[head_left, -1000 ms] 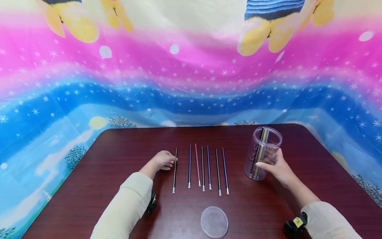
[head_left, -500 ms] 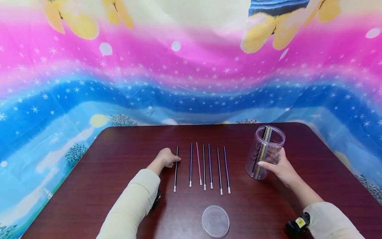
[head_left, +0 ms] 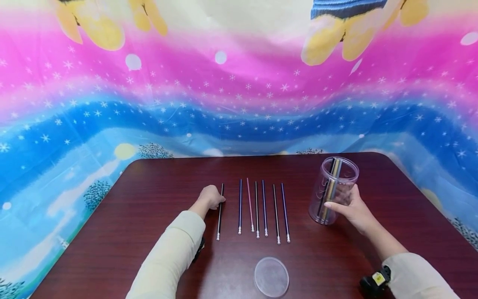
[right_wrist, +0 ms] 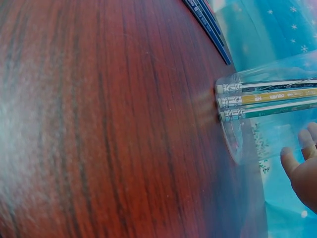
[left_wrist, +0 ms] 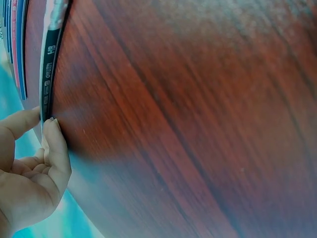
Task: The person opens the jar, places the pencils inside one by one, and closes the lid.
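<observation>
My left hand [head_left: 210,197] pinches a black pencil [head_left: 219,224] between thumb and index finger, near its far end. This pencil lies leftmost on the table, its silver eraser end towards me; "HB" shows on its barrel in the left wrist view. My right hand [head_left: 352,211] grips a clear plastic jar [head_left: 316,199] by its right side, thumb across the front. The jar tilts slightly. Inside lean a black pencil [right_wrist: 277,86], a yellow pencil [right_wrist: 277,96] and a green pencil [right_wrist: 277,108], eraser ends down.
Between the hands lie several more pencils in a loose row: blue [head_left: 240,207], pink [head_left: 249,203] and black ones [head_left: 276,214]. A clear round lid [head_left: 271,277] is flat near the front of the dark wood table [head_left: 93,253]. A printed cloth [head_left: 239,83] hangs behind.
My left hand has shifted slightly right, and its thumb and finger have come onto the black pencil. The right hand keeps hold of the jar. The head view has shifted a little.
</observation>
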Tool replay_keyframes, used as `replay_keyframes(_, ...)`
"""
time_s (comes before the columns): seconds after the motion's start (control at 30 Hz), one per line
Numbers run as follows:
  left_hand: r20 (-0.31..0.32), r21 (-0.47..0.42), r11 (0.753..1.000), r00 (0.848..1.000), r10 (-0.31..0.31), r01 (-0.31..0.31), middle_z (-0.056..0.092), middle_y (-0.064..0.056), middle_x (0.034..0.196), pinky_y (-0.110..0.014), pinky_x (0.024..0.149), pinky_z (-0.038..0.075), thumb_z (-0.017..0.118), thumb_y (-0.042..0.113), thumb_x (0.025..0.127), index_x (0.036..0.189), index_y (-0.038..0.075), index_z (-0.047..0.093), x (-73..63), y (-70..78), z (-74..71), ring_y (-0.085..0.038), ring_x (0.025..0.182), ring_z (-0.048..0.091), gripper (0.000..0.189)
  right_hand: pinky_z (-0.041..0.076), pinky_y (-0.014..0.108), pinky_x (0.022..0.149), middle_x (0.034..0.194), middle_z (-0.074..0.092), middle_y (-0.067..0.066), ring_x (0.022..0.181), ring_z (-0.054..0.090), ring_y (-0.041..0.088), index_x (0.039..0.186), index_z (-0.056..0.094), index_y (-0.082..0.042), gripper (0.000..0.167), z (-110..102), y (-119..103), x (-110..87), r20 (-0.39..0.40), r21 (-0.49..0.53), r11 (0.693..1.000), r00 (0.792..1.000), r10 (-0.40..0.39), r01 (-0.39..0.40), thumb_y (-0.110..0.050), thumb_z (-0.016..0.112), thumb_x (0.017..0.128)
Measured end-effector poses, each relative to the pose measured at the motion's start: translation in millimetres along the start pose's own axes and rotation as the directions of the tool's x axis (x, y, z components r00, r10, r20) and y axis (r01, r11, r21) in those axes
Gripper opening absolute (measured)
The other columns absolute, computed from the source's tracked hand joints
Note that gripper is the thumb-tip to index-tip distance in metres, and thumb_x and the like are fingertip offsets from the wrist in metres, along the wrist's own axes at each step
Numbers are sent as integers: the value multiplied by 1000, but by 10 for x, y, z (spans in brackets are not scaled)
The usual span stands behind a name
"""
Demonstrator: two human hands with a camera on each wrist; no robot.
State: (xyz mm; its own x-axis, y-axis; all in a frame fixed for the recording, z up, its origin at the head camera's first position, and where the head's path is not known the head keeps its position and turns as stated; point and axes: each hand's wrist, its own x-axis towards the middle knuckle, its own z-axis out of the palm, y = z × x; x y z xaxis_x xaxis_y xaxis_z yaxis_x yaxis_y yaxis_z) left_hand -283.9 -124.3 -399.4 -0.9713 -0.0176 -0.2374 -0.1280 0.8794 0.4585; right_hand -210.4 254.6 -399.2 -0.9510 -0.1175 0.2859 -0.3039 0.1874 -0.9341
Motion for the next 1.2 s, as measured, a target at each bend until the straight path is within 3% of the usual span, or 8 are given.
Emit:
replay_keyframes(0.2, -1, -12, 1000, 1000, 11, -11, 45, 0, 42, -22, 46, 46, 58, 16, 80, 59, 2, 59, -10, -8, 2, -11, 41, 53, 25, 42, 14, 72, 110, 42, -10, 91, 50, 0, 115, 20, -21, 60, -6, 15, -7, 2, 2, 1000, 1000, -3, 3, 6, 58, 77)
replay_keyframes(0.5, 39, -196, 981, 999, 11, -3, 47, -3, 46, -24, 48, 47, 54, 14, 82, 59, 3, 56, 0, -88, -9, -11, 40, 49, 25, 43, 14, 71, 110, 42, -10, 91, 50, 0, 115, 20, -21, 60, 0, -8, -36, -2, -2, 1000, 1000, -3, 3, 6, 58, 77)
replay_keyframes(0.7, 79, -418, 908, 996, 32, 4, 46, -5, 56, -25, 52, 49, 50, 6, 82, 66, -2, 55, -26, -170, -61, -12, 46, 47, 18, 43, 15, 72, 111, 41, -9, 92, 49, 1, 115, 20, -21, 60, 6, -6, -49, 3, 7, 1000, 1000, 6, -6, 4, 59, 77)
replay_keyframes(0.9, 44, -538, 843, 998, 54, -22, 45, -5, 64, -27, 58, 49, 49, 4, 83, 81, -3, 52, -17, -207, -195, -13, 56, 46, 8, 42, 14, 72, 117, 40, -1, 94, 48, 1, 117, 20, -21, 61, 13, 15, -25, -6, 10, 1000, 1000, 26, -26, -2, 62, 77)
replay_keyframes(1.07, 19, -647, 759, 994, 107, -70, 48, -9, 78, -32, 66, 49, 49, 5, 85, 90, -3, 48, -17, -140, -261, -13, 63, 49, 10, 42, 13, 72, 114, 40, -7, 93, 48, 0, 115, 20, -21, 59, -3, 6, -12, -3, -10, 999, 1000, 31, -31, -2, 61, 78)
replay_keyframes(1.2, 24, -713, 696, 989, 143, -83, 53, -19, 95, -35, 69, 49, 48, 4, 85, 91, -4, 48, -27, -48, -247, -15, 67, 53, 10, 42, 14, 72, 112, 40, -10, 92, 48, 0, 114, 20, -21, 58, -8, -23, -5, 1, -10, 1000, 1000, 30, -30, 1, 59, 78)
